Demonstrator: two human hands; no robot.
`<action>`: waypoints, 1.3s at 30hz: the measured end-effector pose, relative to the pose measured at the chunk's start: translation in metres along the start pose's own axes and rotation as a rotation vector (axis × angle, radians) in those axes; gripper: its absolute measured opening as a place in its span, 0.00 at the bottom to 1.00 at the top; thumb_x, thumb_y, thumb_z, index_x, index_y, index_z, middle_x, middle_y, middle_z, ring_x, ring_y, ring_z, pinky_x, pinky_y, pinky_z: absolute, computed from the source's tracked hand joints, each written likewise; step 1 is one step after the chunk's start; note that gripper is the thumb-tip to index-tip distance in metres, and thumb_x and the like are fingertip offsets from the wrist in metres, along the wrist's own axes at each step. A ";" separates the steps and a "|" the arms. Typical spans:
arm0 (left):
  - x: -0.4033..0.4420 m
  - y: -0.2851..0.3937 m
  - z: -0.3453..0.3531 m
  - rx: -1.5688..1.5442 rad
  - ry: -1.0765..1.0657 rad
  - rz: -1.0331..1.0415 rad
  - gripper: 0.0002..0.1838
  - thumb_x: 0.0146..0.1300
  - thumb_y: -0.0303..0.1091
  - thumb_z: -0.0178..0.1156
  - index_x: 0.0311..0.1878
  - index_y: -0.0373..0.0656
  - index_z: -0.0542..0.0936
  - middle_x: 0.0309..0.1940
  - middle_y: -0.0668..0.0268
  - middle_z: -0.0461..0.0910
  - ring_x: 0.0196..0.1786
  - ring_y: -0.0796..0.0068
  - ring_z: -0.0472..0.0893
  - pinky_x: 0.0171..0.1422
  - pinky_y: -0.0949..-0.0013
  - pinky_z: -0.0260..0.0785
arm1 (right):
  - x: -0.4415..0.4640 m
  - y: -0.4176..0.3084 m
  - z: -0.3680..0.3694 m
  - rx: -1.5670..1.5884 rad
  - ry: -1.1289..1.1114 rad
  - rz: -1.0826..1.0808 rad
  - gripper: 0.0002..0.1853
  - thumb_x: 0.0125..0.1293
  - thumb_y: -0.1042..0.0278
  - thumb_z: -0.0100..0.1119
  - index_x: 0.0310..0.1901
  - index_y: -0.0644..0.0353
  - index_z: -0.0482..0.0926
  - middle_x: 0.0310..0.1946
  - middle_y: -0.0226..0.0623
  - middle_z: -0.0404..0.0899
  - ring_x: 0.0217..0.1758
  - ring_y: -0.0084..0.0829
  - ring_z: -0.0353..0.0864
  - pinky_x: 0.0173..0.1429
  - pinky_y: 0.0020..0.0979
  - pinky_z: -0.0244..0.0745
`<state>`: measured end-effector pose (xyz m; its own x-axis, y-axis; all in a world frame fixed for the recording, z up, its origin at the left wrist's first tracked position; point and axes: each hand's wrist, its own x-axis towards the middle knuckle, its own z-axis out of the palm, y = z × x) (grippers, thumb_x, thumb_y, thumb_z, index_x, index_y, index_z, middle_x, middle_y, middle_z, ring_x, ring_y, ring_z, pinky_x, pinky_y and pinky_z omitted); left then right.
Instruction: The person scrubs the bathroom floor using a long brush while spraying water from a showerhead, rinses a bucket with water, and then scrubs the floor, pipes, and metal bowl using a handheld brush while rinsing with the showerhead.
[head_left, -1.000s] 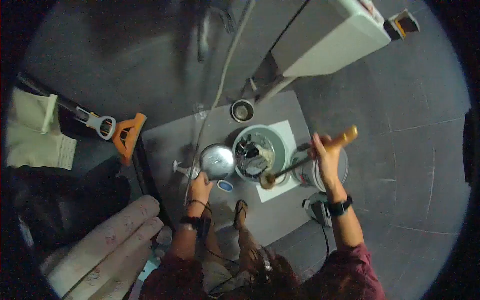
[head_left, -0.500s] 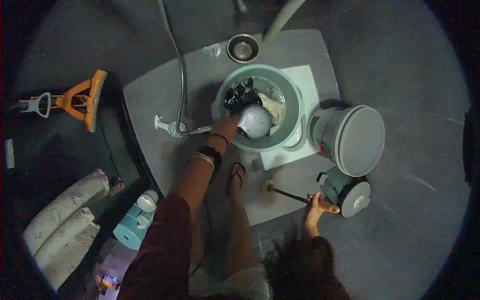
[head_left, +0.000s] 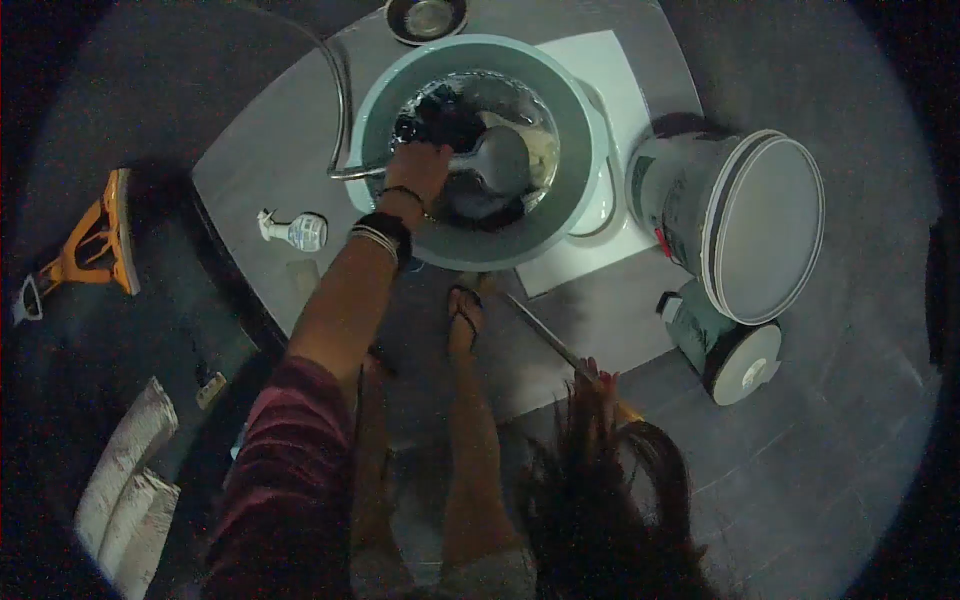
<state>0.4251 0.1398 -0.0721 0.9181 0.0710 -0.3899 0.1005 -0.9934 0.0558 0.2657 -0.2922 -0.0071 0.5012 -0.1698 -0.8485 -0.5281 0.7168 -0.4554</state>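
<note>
Over a pale green basin (head_left: 366, 115), my left hand (head_left: 418, 170) is closed around a handheld shower head (head_left: 503, 162) with a metal hose (head_left: 343, 90). Beneath it in the basin's water lie dark cloth (head_left: 445, 115) and a beige cloth (head_left: 540, 150). Lower right, my right hand (head_left: 600, 385) grips the orange-yellow handle end of a long-handled brush (head_left: 548, 335); hair hides part of that hand. The brush's tan tip points to the floor near my foot and is blurred.
A steel bowl (head_left: 427, 17) sits beyond the basin. On the right stand a large lidded bucket (head_left: 770, 230) and a smaller bin (head_left: 745, 365). A spray bottle (head_left: 300, 231), an orange mop head (head_left: 95, 245) and rolled mats (head_left: 130, 455) are on the left.
The view has shifted, and the basin looks nearer and larger. My left hand still holds the shower head over it. The brush tip now lies closer to my foot, and hair covers more of my right hand.
</note>
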 end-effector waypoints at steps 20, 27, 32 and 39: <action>-0.149 -0.068 -0.011 -0.526 0.272 -0.151 0.23 0.43 0.28 0.58 0.48 0.41 0.71 0.46 0.54 0.68 0.53 0.53 0.65 0.60 0.60 0.57 | -0.019 0.060 0.116 3.871 1.268 0.924 0.17 0.56 0.60 0.55 0.42 0.63 0.71 0.41 0.44 0.73 0.46 0.40 0.72 0.49 0.40 0.68; -0.245 -0.254 0.116 -0.596 0.228 -0.558 0.08 0.47 0.34 0.59 0.30 0.40 0.77 0.26 0.52 0.75 0.34 0.55 0.76 0.38 0.63 0.68 | 0.031 0.118 0.115 3.827 1.476 0.640 0.19 0.56 0.59 0.55 0.44 0.63 0.70 0.39 0.43 0.73 0.42 0.38 0.72 0.45 0.39 0.69; -0.231 -0.327 0.168 -0.741 -0.196 -0.652 0.16 0.50 0.42 0.56 0.32 0.36 0.75 0.21 0.60 0.76 0.22 0.68 0.76 0.27 0.66 0.67 | 0.062 0.137 0.116 3.748 1.430 0.644 0.20 0.55 0.58 0.56 0.44 0.64 0.69 0.38 0.43 0.73 0.39 0.37 0.73 0.42 0.38 0.70; -0.234 -0.348 0.204 -0.763 -0.329 -0.677 0.16 0.48 0.43 0.58 0.27 0.36 0.77 0.19 0.61 0.76 0.18 0.70 0.74 0.21 0.66 0.65 | 0.091 0.147 0.122 3.670 1.308 0.640 0.22 0.55 0.57 0.56 0.46 0.64 0.67 0.36 0.42 0.74 0.35 0.36 0.74 0.39 0.36 0.71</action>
<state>0.0973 0.4504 -0.1883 0.4443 0.4452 -0.7774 0.8678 -0.4295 0.2500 0.3168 -0.1200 -0.1181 0.5111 0.4930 -0.7041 0.1893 -0.8636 -0.4672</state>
